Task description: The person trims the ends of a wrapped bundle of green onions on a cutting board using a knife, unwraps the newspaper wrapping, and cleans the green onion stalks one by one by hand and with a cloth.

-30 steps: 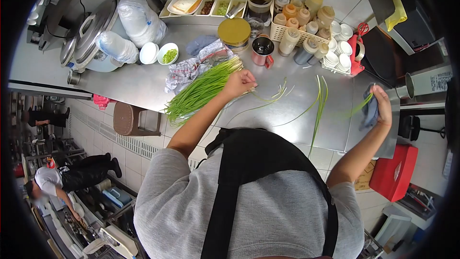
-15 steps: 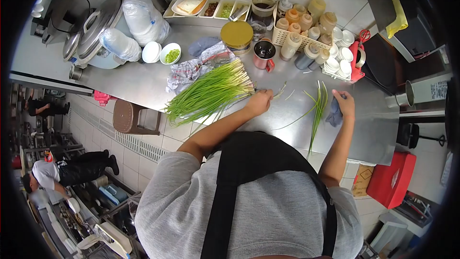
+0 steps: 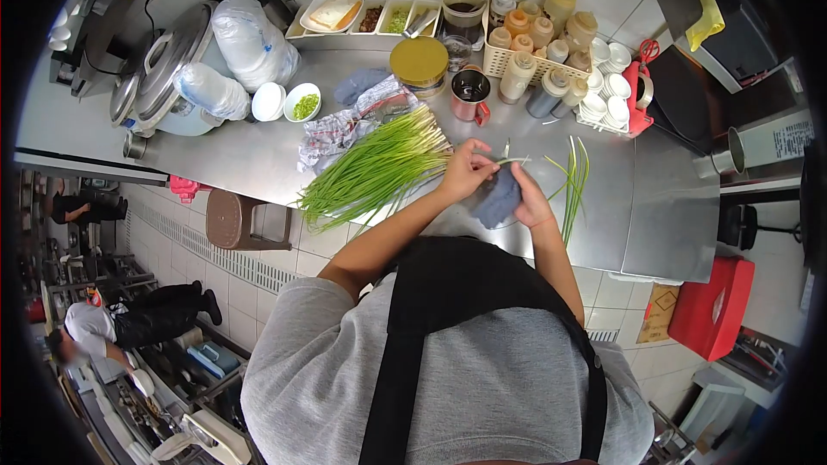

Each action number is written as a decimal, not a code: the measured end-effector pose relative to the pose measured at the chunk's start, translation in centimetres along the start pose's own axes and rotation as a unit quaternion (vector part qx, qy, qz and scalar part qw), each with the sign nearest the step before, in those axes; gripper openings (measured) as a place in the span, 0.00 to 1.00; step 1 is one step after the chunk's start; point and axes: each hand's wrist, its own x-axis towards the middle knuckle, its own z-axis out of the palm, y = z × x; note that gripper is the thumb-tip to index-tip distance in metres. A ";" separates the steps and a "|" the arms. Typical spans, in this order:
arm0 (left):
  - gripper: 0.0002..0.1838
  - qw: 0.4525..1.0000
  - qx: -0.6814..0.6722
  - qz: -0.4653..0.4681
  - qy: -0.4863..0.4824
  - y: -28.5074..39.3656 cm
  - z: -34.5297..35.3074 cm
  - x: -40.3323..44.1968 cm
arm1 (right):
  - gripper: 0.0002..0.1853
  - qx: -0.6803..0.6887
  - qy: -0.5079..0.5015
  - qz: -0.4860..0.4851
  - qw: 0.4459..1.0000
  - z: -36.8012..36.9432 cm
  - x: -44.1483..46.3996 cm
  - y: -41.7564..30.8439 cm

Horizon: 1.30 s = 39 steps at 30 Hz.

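My left hand (image 3: 468,170) is closed, its fingers pinching a thin spring onion stalk (image 3: 514,160) whose pale end points right. Close beside it, my right hand (image 3: 534,198) grips a grey-blue cloth (image 3: 495,201) that hangs down between both hands. Part of the stalk is hidden by fingers and cloth. A large bunch of spring onions (image 3: 370,168) lies left of my hands, its white ends toward the upper right, partly on crumpled printed paper (image 3: 326,138). Several loose spring onions (image 3: 575,185) rest on the steel counter (image 3: 642,232) right of my right hand.
Beyond my hands stand a red mug (image 3: 470,96), a gold-lidded tub (image 3: 419,62) and a basket of sauce bottles (image 3: 521,60). A bowl of chopped greens (image 3: 303,103) is at the left. A stool (image 3: 231,220) stands below the counter; co-workers are at far left.
My right hand has moved left, bringing the cloth from the right side of the counter to beside my left hand. The loose spring onions stay on the counter.
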 end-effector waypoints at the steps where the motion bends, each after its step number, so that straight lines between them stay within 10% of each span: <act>1: 0.21 0.997 0.064 0.042 -0.034 0.3 0.0 -0.2 | 0.13 0.012 -0.002 -0.005 1.000 0.3 0.5 0.3; 10: 0.22 0.995 0.068 0.001 -0.068 3.4 -4.2 -0.7 | 0.14 0.029 0.130 -0.179 0.975 -0.6 1.4 -4.6; 18: 0.19 0.993 -0.085 0.002 -0.085 3.0 -1.7 0.0 | 0.13 -0.120 0.037 -0.074 0.989 2.4 -0.1 -1.2; 25: 0.10 0.993 -0.088 -0.030 -0.073 1.6 -6.8 -1.1 | 0.15 -0.302 0.190 -0.212 0.910 -1.2 -4.7 -13.3; 29: 0.09 0.992 -0.125 -0.005 -0.004 2.8 -4.1 -0.3 | 0.21 -0.478 0.075 -0.041 0.874 1.0 -4.7 -12.4; 34: 0.10 0.989 -0.117 0.054 -0.076 2.6 0.6 -0.4 | 0.14 -0.292 0.084 -0.078 0.949 2.0 -1.2 -3.1; 39: 0.10 0.995 -0.031 0.006 -0.091 1.9 -4.0 -2.9 | 0.12 -0.413 0.190 -0.183 0.872 -0.7 -4.5 -13.3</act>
